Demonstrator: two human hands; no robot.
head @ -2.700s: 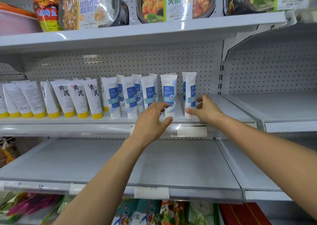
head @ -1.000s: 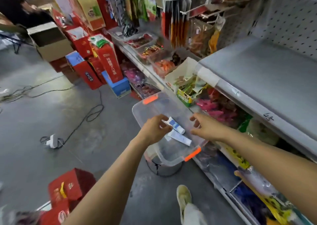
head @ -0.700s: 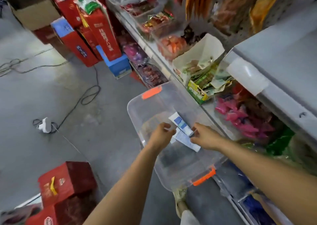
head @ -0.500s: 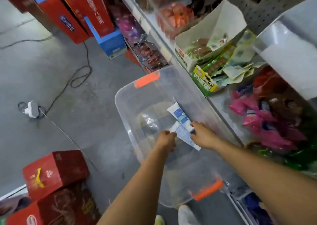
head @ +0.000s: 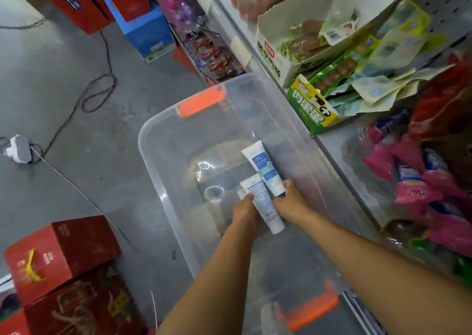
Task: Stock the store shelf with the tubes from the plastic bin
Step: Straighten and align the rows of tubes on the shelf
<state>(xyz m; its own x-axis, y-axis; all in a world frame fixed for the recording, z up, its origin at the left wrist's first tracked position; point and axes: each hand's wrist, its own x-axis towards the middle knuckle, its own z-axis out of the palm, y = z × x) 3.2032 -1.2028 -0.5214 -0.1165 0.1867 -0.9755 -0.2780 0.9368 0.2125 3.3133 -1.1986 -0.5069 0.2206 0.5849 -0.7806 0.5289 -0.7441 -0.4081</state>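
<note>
A grey floor [head: 89,181] is seen. Left of the plastic bin [head: 173,140], a black cable [head: 63,128] and a white plug [head: 18,148] are laid on it; red boxes [head: 61,253] are stacked nearer, and a blue box [head: 148,33] is set farther off.

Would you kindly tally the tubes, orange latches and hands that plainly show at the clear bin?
Tubes: 2, blue-label tube and back-label tube
Orange latches: 2, far latch and near latch
Hands: 2, left hand and right hand
Total: 6

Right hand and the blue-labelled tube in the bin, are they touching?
Touching. In the head view the right hand pinches the cap end of the blue-labelled tube, fingers on it with no gap; the left hand grips the second tube.
</note>
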